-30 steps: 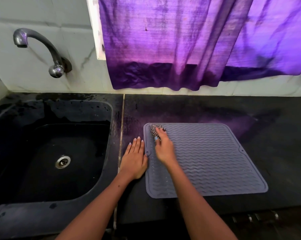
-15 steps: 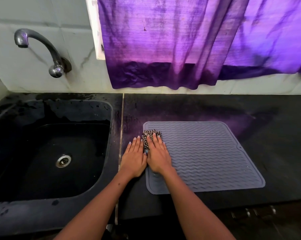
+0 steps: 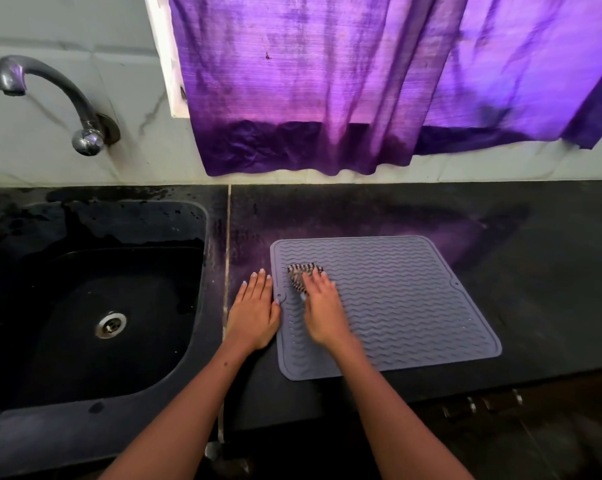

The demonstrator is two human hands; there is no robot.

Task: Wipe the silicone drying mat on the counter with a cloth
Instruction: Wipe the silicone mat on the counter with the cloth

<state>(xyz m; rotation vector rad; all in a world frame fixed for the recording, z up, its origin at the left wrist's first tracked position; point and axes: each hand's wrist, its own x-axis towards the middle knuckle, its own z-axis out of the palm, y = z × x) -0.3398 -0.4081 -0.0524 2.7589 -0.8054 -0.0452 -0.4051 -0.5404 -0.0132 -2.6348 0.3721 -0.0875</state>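
Observation:
A grey silicone drying mat (image 3: pixel 403 306) with wavy ridges lies flat on the black counter (image 3: pixel 535 271). My right hand (image 3: pixel 322 308) rests on the mat's left part and presses a small dark patterned cloth (image 3: pixel 301 276) under its fingertips. The cloth pokes out beyond the fingers. My left hand (image 3: pixel 254 311) lies flat on the counter, fingers together, with its thumb side touching the mat's left edge.
A black sink (image 3: pixel 95 306) with a metal drain (image 3: pixel 111 324) sits to the left. A curved tap (image 3: pixel 50 98) juts from the tiled wall above it. A purple curtain (image 3: pixel 361 81) hangs behind the counter. The counter's front edge runs just below the mat.
My right hand has slid the cloth a little to the right and away from the mat's left edge. The left hand stays flat beside the mat.

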